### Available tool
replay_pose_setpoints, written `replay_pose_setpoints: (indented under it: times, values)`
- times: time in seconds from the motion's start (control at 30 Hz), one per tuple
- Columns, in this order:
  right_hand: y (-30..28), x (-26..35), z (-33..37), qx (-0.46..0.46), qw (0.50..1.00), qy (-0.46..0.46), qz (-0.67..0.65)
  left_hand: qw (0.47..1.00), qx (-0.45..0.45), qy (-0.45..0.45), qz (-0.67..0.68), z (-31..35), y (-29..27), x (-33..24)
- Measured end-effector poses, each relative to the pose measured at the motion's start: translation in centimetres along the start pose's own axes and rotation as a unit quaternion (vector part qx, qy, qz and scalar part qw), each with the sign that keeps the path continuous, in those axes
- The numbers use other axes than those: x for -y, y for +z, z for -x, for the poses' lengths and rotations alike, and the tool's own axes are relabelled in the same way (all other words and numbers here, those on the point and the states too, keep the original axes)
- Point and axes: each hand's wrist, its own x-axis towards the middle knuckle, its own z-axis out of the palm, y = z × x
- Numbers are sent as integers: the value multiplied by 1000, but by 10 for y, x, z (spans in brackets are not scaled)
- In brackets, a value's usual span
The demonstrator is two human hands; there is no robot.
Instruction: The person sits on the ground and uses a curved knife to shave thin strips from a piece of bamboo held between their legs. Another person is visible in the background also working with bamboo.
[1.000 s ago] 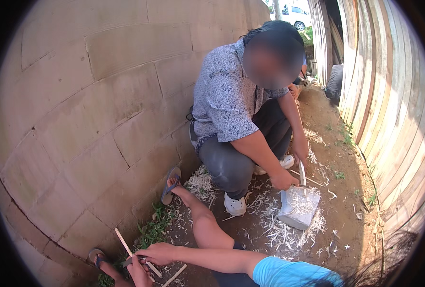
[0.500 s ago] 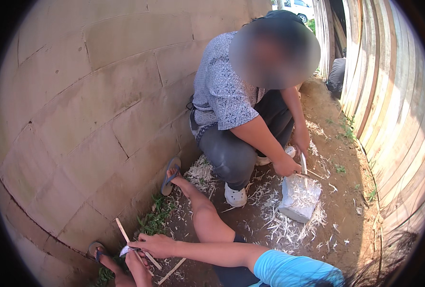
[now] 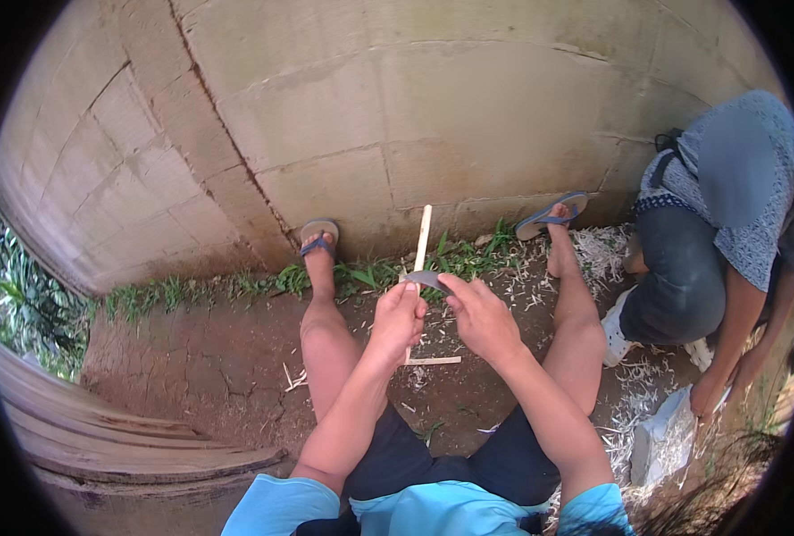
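A pale, narrow wooden stick [image 3: 425, 234] stands up between my bent legs, its far end pointing at the wall. My left hand [image 3: 397, 320] is closed around its lower part, with the thumb close to the blade. In my right hand [image 3: 484, 320] is a knife, its handle mostly hidden by the fingers. The short curved grey blade of the knife [image 3: 427, 280] lies across the stick just above my left hand. Below my hands, another pale wooden stick [image 3: 434, 361] lies on the dirt.
A block wall [image 3: 325, 134] rises ahead, with grass along its foot. On the right another person [image 3: 683, 286] crouches beside a pale stone block [image 3: 663, 438], amid scattered wood shavings [image 3: 616, 406]. Stacked boards [image 3: 102, 411] lie at the lower left.
My view has swung left, so my hands now appear near the middle and the crouching person at the right edge. My hands still hold the stick and knife.
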Motion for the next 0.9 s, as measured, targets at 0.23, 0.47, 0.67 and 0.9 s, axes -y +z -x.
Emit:
replay_pose_setpoints:
  times: [0.23, 0.47, 0.67, 0.9]
  values:
    - [1, 6, -16, 18, 999, -43, 1, 998, -32, 39, -28, -3, -4, 5]
    - [8, -9, -32, -24, 999, -36, 31, 998, -35, 32, -32, 2, 6, -4]
    - [-22, -98, -62, -120, 972, 193, 59, 988, 116, -17, -104, 30, 31, 26]
    - [-16, -48, -25, 1, 986, 163, -44, 998, -49, 9, 50, -3, -16, 6]
